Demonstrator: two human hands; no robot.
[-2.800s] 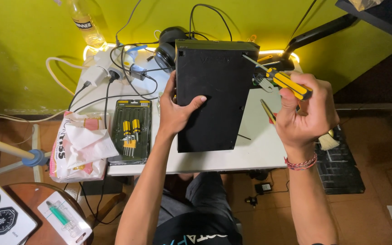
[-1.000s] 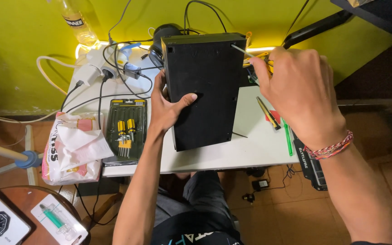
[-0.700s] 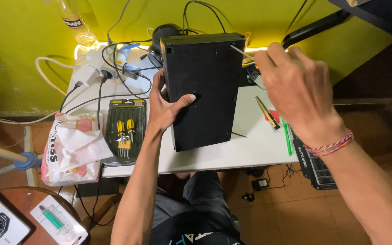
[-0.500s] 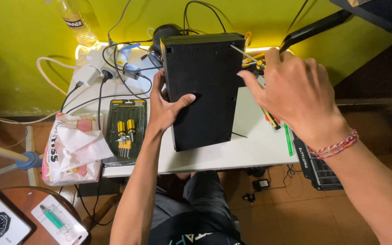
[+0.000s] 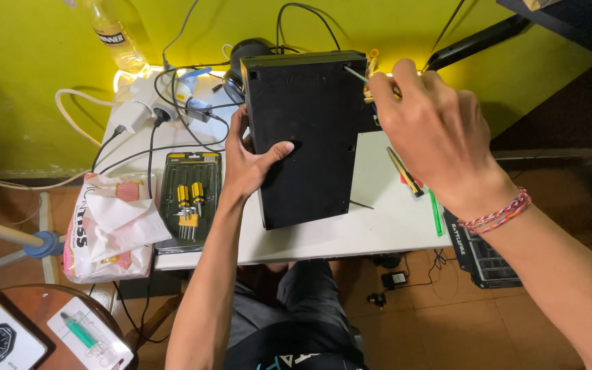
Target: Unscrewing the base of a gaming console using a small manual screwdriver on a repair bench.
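— Nearest us, at the bench's front edge (image 5: pixel 378 240), our left hand (image 5: pixel 248 161) lies flat with fingers spread against the side of the black case (image 5: pixel 306 137), bracing it without gripping. What sits beside it?

— Just left of that hand we see the screwdriver set (image 5: pixel 188 202) in its clear blister pack, yellow-and-black handles in a row, and beyond it a crumpled plastic bag (image 5: pixel 107 226), soft and wrinkled. Right of the case lie loose screwdrivers (image 5: pixel 405 171) and a green pen-like stick (image 5: pixel 436 212).

— And farther back?

— Our right hand (image 5: pixel 433 130) is closed around a thin screwdriver (image 5: pixel 355 74), its metal tip touching the case's upper right corner. The case is a matte, hard-edged rectangular box standing tilted on the white bench, well apart from the plastic bottle (image 5: pixel 112 34) and tangled cables (image 5: pixel 166 109) by the yellow wall.

— What could go wrong?

— We judge the tip could slip off the smooth corner and scratch the panel, since only an open palm steadies the case; a hard push might also slide it into the cables.
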